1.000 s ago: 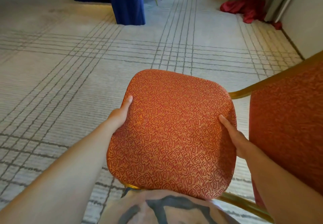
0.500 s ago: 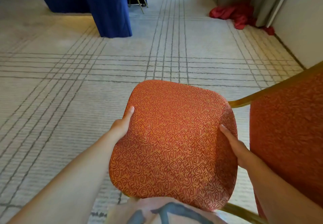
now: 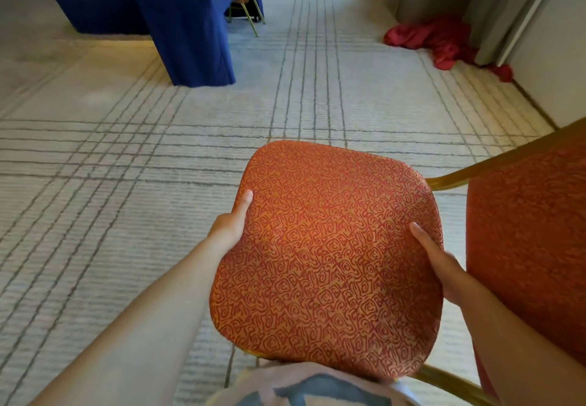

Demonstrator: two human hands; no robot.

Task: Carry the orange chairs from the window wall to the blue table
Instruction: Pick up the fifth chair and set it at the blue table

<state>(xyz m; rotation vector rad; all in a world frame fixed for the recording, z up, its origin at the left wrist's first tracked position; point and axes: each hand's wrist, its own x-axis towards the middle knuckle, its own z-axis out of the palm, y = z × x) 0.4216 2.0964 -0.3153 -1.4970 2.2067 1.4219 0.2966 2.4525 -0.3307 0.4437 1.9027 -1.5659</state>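
Above lined carpet, left hand and right hand clasp the orange chair by its rounded swirl-woven cushion (gilt frame).

The chair is between the left hand and right hand. Ahead of it, the table stands left and a cloth heap lies right.

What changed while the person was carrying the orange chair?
The person has walked forward. The blue-draped table now looks bigger and nearer and has slid left in the view. The crumpled red cloth by the wall sits lower in the picture. The left hand and right hand still grip the two sides of the orange patterned chair seat. Nothing was let go.
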